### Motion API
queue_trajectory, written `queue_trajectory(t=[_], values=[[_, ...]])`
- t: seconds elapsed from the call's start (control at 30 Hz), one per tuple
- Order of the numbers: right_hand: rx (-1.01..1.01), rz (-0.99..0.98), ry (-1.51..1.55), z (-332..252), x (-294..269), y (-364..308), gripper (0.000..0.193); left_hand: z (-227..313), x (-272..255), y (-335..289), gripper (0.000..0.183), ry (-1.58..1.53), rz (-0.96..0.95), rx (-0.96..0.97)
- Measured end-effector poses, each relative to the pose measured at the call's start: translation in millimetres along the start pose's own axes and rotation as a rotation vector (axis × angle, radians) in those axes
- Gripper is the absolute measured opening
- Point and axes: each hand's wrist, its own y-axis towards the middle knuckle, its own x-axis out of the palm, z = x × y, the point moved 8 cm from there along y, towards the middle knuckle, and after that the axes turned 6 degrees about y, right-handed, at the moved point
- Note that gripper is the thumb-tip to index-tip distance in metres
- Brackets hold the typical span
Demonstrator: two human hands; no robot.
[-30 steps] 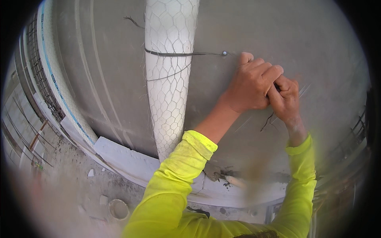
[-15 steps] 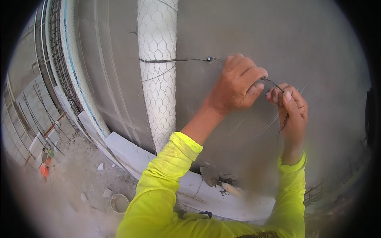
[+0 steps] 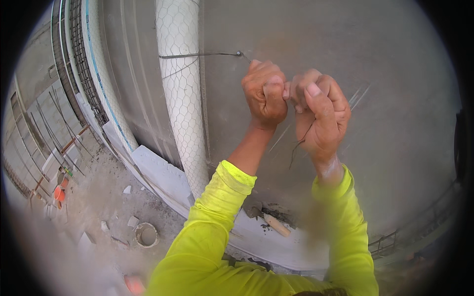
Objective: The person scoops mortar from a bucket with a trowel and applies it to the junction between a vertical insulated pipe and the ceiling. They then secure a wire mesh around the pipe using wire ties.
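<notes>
A white pipe wrapped in hexagonal wire mesh [image 3: 181, 93] runs upright against the grey wall. Dark tie wire [image 3: 212, 53] crosses the pipe and reaches a nail [image 3: 239, 53] to its right. From the nail the wire goes down into my left hand [image 3: 266, 96], which is closed in a fist around it. Right beside it, nearly touching, my right hand [image 3: 326, 111] is closed too, thumb pressed over the bent fingers. Loose dark wire ends hang below the right palm. The stretch of wire between the hands is hidden by the fingers.
A trowel with a wooden handle [image 3: 276, 225] lies on the white ledge [image 3: 160, 167] below. On the floor at left are a bucket [image 3: 146, 235], white broken pieces, orange containers [image 3: 59, 193] and long rods [image 3: 52, 130]. Another mesh-wrapped pipe [image 3: 101, 74] stands at far left.
Both hands have drawn together, the right one moving left toward the left hand. The wire stretch seen between them before is now covered. The whole view has shifted slightly.
</notes>
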Motion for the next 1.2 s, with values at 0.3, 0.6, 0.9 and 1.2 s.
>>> queue_trajectory(t=[0.3,0.6,0.9,1.2], values=[[0.066,0.106,0.181,6.4,-36.8,-34.7,0.026,19.5,10.9,-25.9,0.035,0.156,-0.187,0.077],[0.128,-0.019,-0.136,19.7,-42.9,-80.3,0.019,8.2,-19.3,-50.3,0.039,0.450,-0.414,0.215],[0.038,-0.217,-0.755,57.6,-9.0,-23.1,0.017,-9.5,-105.1,43.0,0.045,0.069,0.140,-0.064],[0.051,-0.658,-1.195,106.4,36.4,86.4,0.019,-28.3,-32.8,133.2,0.043,0.416,0.127,0.038]])
